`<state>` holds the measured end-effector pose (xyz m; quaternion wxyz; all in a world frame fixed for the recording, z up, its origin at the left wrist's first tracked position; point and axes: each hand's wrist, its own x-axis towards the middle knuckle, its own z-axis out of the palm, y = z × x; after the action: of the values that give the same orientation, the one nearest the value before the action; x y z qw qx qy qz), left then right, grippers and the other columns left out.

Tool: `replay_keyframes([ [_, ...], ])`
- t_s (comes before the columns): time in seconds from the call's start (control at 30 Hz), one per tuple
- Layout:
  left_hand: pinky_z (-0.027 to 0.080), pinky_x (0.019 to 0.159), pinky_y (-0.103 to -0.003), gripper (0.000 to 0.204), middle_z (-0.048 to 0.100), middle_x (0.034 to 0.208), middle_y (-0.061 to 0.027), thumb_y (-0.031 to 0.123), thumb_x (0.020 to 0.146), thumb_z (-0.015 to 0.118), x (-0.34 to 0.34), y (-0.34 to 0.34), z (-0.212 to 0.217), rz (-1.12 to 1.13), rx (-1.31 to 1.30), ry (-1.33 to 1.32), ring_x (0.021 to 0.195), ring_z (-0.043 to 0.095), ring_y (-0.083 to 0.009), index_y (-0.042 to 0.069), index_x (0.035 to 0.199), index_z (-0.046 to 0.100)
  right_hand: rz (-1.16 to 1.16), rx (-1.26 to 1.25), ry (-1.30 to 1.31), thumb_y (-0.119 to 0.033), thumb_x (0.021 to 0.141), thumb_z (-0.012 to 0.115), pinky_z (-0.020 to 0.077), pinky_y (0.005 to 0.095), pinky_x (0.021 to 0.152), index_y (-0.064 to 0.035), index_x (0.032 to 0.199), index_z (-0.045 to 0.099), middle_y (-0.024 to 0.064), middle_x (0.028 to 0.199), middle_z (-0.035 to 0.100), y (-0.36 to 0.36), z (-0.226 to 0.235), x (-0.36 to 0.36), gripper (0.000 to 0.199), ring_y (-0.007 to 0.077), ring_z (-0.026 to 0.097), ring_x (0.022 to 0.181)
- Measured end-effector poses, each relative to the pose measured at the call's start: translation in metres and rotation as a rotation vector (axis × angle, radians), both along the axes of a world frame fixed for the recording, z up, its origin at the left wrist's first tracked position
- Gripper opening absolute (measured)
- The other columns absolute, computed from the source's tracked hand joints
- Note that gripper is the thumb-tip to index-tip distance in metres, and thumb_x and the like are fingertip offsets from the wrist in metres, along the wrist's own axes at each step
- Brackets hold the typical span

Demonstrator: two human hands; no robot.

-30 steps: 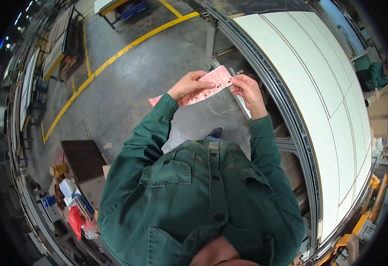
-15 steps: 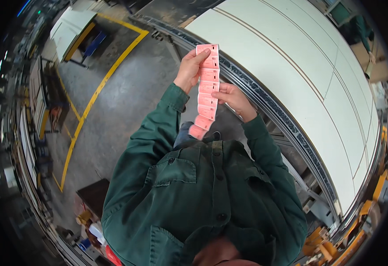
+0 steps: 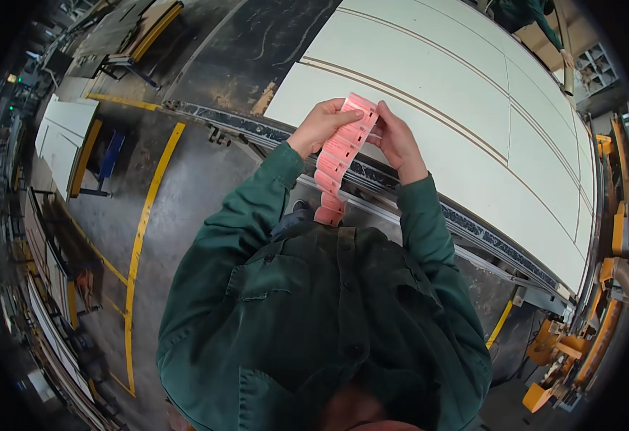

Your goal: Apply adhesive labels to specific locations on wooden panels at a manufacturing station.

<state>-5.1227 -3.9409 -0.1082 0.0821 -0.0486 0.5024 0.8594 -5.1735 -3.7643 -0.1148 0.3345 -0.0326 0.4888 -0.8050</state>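
A long strip of pink printed labels [image 3: 339, 149] hangs down toward my jacket front, its lower end curling. My left hand [image 3: 323, 128] is closed on the upper part, thumb on the printed face and fingers behind. At the top right corner of the strip, my right hand [image 3: 401, 144] pinches the edge with its fingertips; some of those fingers are hidden behind the strip. Both hands are above the near edge of a table bearing large white panels [image 3: 429, 93] with brown grooves and thin seams.
A dark table surface [image 3: 250, 61] adjoins the panels on the left. Yellow floor lines [image 3: 146, 215] run along the left, past stacked boards [image 3: 67, 140]. Another person's sleeved arm [image 3: 544, 29] reaches in at the far right. Yellow machine parts [image 3: 555, 345] stand at the lower right.
My view has turned to the right. My right hand has shifted from the strip's middle up to its top corner. The strip now leans to the right at its top.
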Motion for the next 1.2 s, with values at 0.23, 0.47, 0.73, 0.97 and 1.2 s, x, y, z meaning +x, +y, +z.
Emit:
replay_keyframes([
  [0.23,0.052,0.075,-0.023,0.028,0.069,0.1,-0.0063,0.006,0.084,0.07,-0.03,-0.031,-0.014,-0.39,-0.171,-0.052,0.085,0.066,-0.0097,0.0,0.11,0.063,-0.465,-0.183,-0.012,-0.022,0.092,0.061,0.0535,0.0356,0.081,-0.0054,0.11,0.059,0.0048,0.103,0.064,0.009,-0.02,-0.065,0.024,0.0172,0.064,0.09],
  [0.47,0.049,0.071,-0.022,0.021,0.069,0.083,-0.005,0.011,0.078,0.075,-0.072,-0.062,-0.037,-0.467,-0.439,-0.13,0.078,0.063,-0.0093,0.0,0.095,0.069,-0.878,-0.097,-0.133,-0.022,0.092,0.062,0.0503,0.036,0.077,-0.0099,0.108,0.059,0.0031,0.101,0.064,0.127,-0.034,-0.111,0.02,0.0185,0.061,0.09],
  [0.73,0.048,0.065,-0.022,0.023,0.068,0.081,-0.0041,0.014,0.076,0.077,-0.113,-0.033,-0.033,-0.393,-0.545,-0.092,0.071,0.061,-0.01,0.0,0.092,0.07,-0.974,-0.047,-0.217,-0.026,0.09,0.064,0.0457,0.0295,0.063,-0.0125,0.104,0.063,-0.0002,0.091,0.065,0.183,-0.072,-0.1,0.019,0.0145,0.058,0.077],
  [0.97,0.046,0.063,-0.02,0.017,0.067,0.078,-0.0008,0.014,0.077,0.076,-0.133,-0.004,-0.043,-0.433,-0.616,-0.102,0.07,0.059,-0.0071,0.003,0.089,0.07,-1.028,0.024,-0.295,-0.024,0.089,0.066,0.044,0.0265,0.055,-0.0121,0.098,0.063,-0.0017,0.083,0.064,0.216,-0.098,-0.089,0.015,0.0116,0.057,0.068],
  [1.2,0.051,0.074,-0.023,0.029,0.068,0.094,-0.0059,0.007,0.08,0.068,-0.14,0.02,-0.069,-0.494,-0.521,-0.065,0.082,0.062,-0.01,0.0,0.109,0.066,-1.037,0.217,-0.271,-0.022,0.09,0.065,0.0424,0.024,0.051,-0.011,0.092,0.062,-0.0005,0.082,0.065,0.235,-0.124,-0.076,0.011,0.0097,0.056,0.064],
])
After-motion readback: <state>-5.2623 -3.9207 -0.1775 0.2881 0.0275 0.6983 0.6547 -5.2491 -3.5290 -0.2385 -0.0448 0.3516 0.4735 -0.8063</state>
